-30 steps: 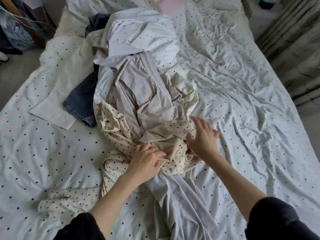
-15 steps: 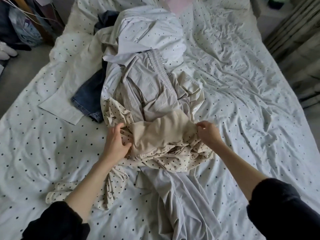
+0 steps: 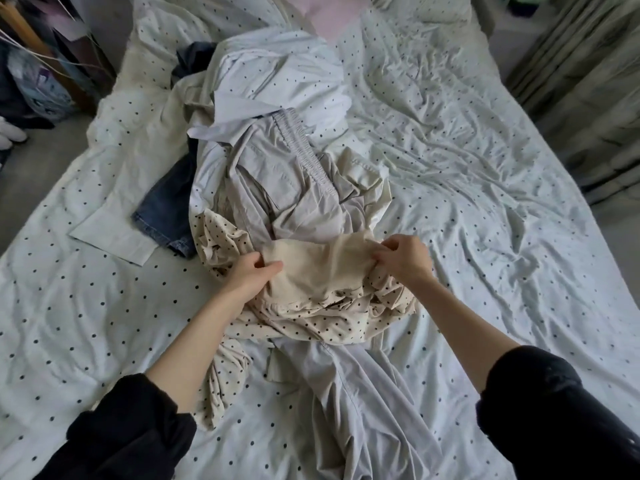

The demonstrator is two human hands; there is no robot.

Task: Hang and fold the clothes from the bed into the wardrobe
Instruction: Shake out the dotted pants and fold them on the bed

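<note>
Bed under a white, dark-dotted cover, with a heap of clothes running down its middle from the head end to the foot edge. Largest in the heap: grey trousers with an elastic waistband, one leg trailing to the foot edge; a pale shirt towards the head end; blue jeans on the side of the heap nearer the left edge. Cream dotted garment lies over the trousers, nearer the foot edge, its plain inner face turned up and stretched between the two hands. Both forearms reach in from the foot edge, dark sleeves pushed back. Left hand: fingers curled under the garment's left edge, thumb lying on top, gripping the cloth. Right hand: knuckles up, fingers curled and pinching the garment's right edge. The dotted remainder bunches beneath the hands and trails towards the foot edge.
</note>
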